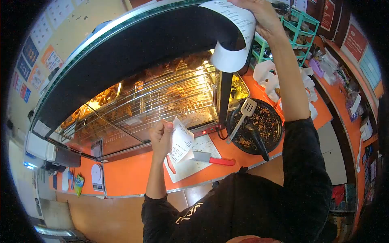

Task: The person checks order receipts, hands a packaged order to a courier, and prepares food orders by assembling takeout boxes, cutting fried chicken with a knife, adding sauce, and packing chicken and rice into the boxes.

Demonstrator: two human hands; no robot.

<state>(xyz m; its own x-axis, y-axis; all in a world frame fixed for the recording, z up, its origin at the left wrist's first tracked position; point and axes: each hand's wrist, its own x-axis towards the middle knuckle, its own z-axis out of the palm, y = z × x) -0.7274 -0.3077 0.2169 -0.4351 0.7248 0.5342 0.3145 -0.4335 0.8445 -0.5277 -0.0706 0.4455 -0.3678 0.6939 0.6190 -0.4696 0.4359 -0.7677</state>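
My left hand (161,139) is closed on a small printed receipt (181,142), thumb pressed against its edge, in front of the heated display cabinet (142,150). At the top edge of the view, my right hand (261,18) is raised to the cabinet's top corner. Its fingers are closed at a long printed receipt (231,15), though the fingertips are partly cut off by the frame. That strip hangs over the corner, its lower end curled. Below the left hand, a cleaver with a red handle (222,161) lies on a white cutting board (202,148).
A black pan (265,139) with browned bits, a black-handled utensil (257,141) and a slotted turner (242,119) stands right of the board. Green shelves (300,30) rise behind at right. A scale (97,177) sits at the counter's left. Browned food fills the lit cabinet.
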